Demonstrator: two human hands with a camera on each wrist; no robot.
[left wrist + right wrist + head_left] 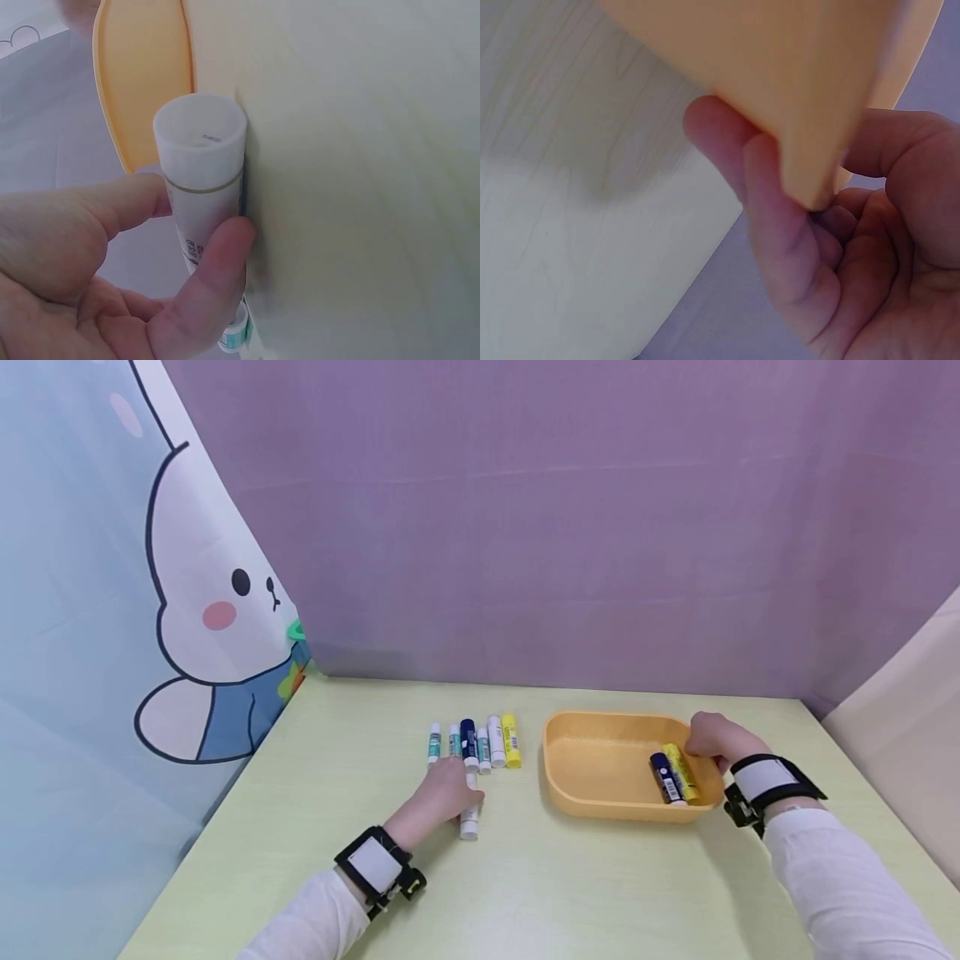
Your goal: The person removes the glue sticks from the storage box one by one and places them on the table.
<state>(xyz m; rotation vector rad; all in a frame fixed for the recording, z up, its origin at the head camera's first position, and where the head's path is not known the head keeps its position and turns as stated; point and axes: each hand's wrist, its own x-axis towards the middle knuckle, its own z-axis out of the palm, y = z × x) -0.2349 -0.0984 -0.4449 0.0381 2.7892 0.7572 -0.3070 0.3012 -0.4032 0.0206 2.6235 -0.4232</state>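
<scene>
My left hand (442, 789) pinches a white glue stick (469, 823) between thumb and fingers, low over the pale tabletop. In the left wrist view the white tube (201, 161) points its hollow end at the camera. My right hand (722, 740) grips the right rim of a yellow-orange plastic tray (592, 808), thumb on one side and fingers on the other. Inside the tray, at its right end, a dark blue glue stick (667, 778) lies beside a yellow one (682, 772).
Beyond my left hand several glue sticks lie in a row: small teal-and-white ones (434, 743), a dark blue one (468, 742), a white one (496, 742) and a yellow one (512, 742). A purple curtain (555, 543) hangs behind the table.
</scene>
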